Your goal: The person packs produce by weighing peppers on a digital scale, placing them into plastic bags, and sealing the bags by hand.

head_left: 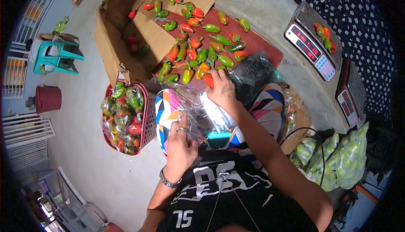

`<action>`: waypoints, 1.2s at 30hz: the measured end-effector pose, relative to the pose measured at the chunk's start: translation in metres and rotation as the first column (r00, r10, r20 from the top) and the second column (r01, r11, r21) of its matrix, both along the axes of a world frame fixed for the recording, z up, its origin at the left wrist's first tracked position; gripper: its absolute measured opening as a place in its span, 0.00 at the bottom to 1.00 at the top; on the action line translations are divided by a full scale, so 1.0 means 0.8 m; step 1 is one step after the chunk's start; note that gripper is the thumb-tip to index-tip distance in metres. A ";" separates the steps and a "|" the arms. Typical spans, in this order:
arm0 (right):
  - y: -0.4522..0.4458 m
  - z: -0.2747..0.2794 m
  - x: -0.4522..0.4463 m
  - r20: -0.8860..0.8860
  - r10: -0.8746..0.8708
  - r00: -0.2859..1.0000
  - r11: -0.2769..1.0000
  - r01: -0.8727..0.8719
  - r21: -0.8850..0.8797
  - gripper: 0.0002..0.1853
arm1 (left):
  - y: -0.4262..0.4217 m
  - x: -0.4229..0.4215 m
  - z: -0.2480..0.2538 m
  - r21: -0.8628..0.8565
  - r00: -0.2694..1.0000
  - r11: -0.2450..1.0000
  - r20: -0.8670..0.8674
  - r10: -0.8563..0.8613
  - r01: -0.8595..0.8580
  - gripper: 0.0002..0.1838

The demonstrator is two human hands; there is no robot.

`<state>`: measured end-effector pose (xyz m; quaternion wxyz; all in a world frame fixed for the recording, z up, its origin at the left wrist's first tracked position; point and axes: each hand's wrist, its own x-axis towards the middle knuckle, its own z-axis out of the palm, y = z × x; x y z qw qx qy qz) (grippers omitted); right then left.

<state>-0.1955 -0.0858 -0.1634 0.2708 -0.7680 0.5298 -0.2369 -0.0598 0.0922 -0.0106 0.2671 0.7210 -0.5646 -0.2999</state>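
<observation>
My right hand (222, 89) is closed around a red pepper (208, 80) at the near edge of a dark red board (263, 48). Lower and to the left, my left hand (181, 150) pinches a clear plastic bag (190, 105), which hangs crumpled over my lap between the two hands. Several red, green and mixed-colour peppers (212, 56) lie spread over the board just beyond my right hand. Close to that hand's right side is a dark plastic bag (253, 74). A stack of clear plastic (217, 114) rests on my lap.
An opened cardboard box (110, 42) leans over the board's left side. A pink basket (148, 120) holds bagged peppers. To the right stand two digital scales (310, 48) (348, 101), one bearing peppers (324, 38). Bags of green produce (348, 160) sit at lower right.
</observation>
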 end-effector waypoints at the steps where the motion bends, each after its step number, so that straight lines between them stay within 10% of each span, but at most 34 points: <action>1: 0.001 0.000 -0.001 0.010 -0.011 1.000 1.000 0.011 -0.012 0.28 | -0.002 0.000 0.004 0.006 1.000 1.000 -0.009 0.007 -0.007 0.48; 17: -0.004 -0.025 -0.014 0.431 -0.056 0.901 0.989 0.109 -0.099 0.23 | -0.008 0.004 -0.001 0.000 1.000 1.000 0.006 -0.021 0.021 0.44; 20: -0.014 -0.041 -0.026 0.685 -0.467 0.559 0.827 0.001 0.563 0.19 | -0.008 0.006 -0.003 -0.050 0.999 0.998 0.021 -0.030 0.031 0.44; 24: -0.023 -0.012 -0.057 0.595 -0.774 0.215 0.553 -0.228 0.801 0.22 | -0.006 0.009 -0.002 -0.012 0.998 0.999 0.043 -0.034 0.035 0.44; 30: -0.015 -0.030 -0.086 0.648 -0.565 0.511 0.580 -0.313 0.752 0.19 | -0.004 0.012 -0.005 0.010 1.000 1.000 -0.008 -0.006 0.006 0.46; 36: -0.024 -0.124 -0.057 0.689 -0.137 0.712 0.963 -0.067 0.262 0.24 | -0.003 0.020 -0.011 0.014 1.000 1.000 0.011 -0.009 0.009 0.46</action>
